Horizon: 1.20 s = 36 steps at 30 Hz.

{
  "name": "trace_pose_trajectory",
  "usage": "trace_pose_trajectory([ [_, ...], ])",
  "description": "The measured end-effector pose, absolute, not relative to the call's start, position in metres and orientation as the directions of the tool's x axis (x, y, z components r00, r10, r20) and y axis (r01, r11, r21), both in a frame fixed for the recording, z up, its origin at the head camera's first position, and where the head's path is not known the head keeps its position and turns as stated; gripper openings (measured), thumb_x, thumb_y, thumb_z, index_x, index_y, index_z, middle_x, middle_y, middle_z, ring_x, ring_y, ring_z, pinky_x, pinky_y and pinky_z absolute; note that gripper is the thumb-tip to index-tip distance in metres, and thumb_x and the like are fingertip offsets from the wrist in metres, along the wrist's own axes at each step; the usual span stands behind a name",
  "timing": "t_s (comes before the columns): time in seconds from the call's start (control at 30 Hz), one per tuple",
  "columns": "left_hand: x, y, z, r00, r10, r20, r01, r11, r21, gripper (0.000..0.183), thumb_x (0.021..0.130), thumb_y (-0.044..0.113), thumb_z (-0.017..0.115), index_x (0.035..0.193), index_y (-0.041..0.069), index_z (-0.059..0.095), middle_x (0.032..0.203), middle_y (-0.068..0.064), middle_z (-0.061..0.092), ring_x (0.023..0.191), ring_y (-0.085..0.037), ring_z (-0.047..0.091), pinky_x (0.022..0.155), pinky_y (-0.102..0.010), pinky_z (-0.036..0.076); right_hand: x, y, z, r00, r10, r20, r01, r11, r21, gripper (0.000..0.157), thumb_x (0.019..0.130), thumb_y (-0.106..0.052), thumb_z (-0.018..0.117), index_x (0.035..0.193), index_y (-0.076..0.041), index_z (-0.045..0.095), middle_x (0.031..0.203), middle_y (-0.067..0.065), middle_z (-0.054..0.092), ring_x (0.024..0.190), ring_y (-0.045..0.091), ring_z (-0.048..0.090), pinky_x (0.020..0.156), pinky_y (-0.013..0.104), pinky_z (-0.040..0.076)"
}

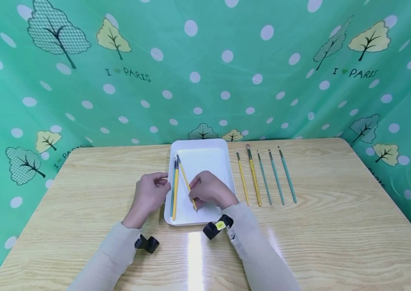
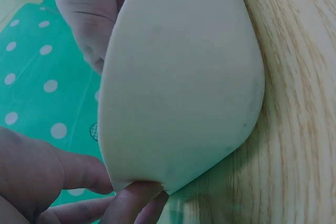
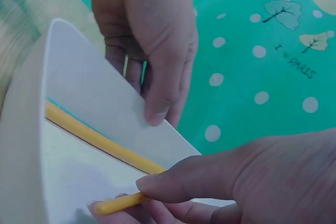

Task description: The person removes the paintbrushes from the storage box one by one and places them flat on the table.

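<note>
Mid-frame, the right hand [image 1: 209, 188] pinches a yellow paintbrush [image 1: 184, 174], the left hand [image 1: 150, 192] grips the tray [image 1: 209, 163]; head view alone has five brushes [image 1: 264, 177], right, on wooden table [image 1: 336, 226]; dotted curtain [image 1: 212, 93] above.

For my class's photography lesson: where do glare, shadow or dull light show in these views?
Head view: white glare on the table, in front of the tray, and a fainter streak beside the right sleeve; left wrist view: the tray's outer side looks dull, without glare; right wrist view: a soft dark patch, probably shadow, near the yellow brush.
</note>
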<state>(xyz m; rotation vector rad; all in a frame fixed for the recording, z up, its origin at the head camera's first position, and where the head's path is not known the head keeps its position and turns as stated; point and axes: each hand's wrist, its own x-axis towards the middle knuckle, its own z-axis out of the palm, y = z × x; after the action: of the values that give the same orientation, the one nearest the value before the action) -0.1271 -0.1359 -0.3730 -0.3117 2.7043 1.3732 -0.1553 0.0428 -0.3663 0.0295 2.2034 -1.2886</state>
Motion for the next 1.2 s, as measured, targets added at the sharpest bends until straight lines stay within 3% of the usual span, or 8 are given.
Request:
trace_pose_trajectory([
  [0.37, -0.128, -0.136, -0.375, -0.973, -0.149, -0.175, -0.229, 0.579, 0.782, 0.039, 0.099, 0.012, 0.059, 0.136, 0.001, 0.063, 0.115, -0.019, 0.067, 0.095, -0.026, 0.069, 0.067, -0.026, 0.063, -0.162, 0.056, -0.359, -0.853, -0.243, -0.462, 0.273, 0.546, -0.792, 0.015, 0.092, -0.006, 0.069, 0.106, -0.007, 0.063, 0.081, 0.011, 0.068, 0.068, 0.02, 0.066, 0.061, 0.028, 0.059],
  [0.63, -0.128, -0.135, -0.373, -0.973, -0.146, -0.177, -0.229, 0.573, 0.787, 0.039, 0.098, 0.012, 0.059, 0.135, 0.0, 0.063, 0.115, -0.019, 0.066, 0.094, -0.025, 0.069, 0.066, -0.025, 0.062, -0.166, 0.063, -0.357, -0.839, -0.273, -0.471, 0.314, 0.465, -0.828, 0.032, 0.092, -0.002, 0.07, 0.12, -0.011, 0.056, 0.094, 0.013, 0.07, 0.077, 0.023, 0.071, 0.07, 0.035, 0.065],
  [1.2, -0.127, -0.135, -0.374, -0.976, -0.146, -0.164, -0.219, 0.579, 0.785, 0.039, 0.099, 0.012, 0.06, 0.135, 0.0, 0.063, 0.114, -0.02, 0.067, 0.094, -0.026, 0.069, 0.067, -0.026, 0.063, -0.173, 0.08, -0.356, -0.828, -0.319, -0.462, 0.347, 0.355, -0.868, 0.04, 0.09, 0.001, 0.071, 0.125, -0.01, 0.055, 0.096, 0.012, 0.068, 0.076, 0.024, 0.073, 0.071, 0.036, 0.066],
])
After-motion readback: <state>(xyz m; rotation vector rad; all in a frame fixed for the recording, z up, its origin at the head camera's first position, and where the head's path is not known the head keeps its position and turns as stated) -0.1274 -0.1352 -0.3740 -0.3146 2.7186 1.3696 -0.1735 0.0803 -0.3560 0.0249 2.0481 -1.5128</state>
